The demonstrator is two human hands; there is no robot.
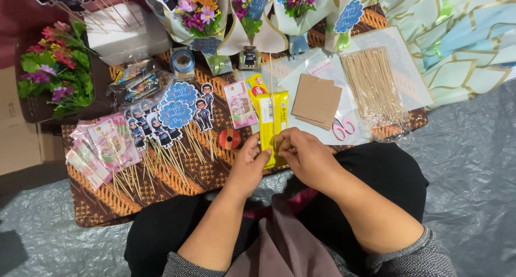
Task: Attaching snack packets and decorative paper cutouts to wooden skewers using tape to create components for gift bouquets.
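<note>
1. Nearest to you are your own forearms in grey knit sleeves, over dark trousers and a mauve cloth in your lap.
2. Your left hand pinches the lower left edge of the yellow snack packet, its grip narrow, with thumb and fingertips closed on the wrapper.
3. Your right hand meets it from the other side, fingers curled tight over the packet's lower end, so the bottom of the packet is hidden beneath your knuckles.
4. The packet lies lengthwise at the near edge of the low counter, on a brown batik cloth, and a thin wooden skewer stands out past its top end.
5. Just left of it lie a pink snack packet and a small red ribbon spool.
6. Further left, paper toppers on sticks are fanned out, blue rosettes and small cartoon figures, beside a stack of pink banknote-like slips.
7. To the right of the yellow packet sit brown card pieces, pink-handled scissors and a bundle of bare skewers in clear wrap.
8. Along the far edge stand small wrapped bouquets, a roll of blue tape and, at far left, artificial flowers.
9. A grey plastic sheet covers the floor around you.
</note>
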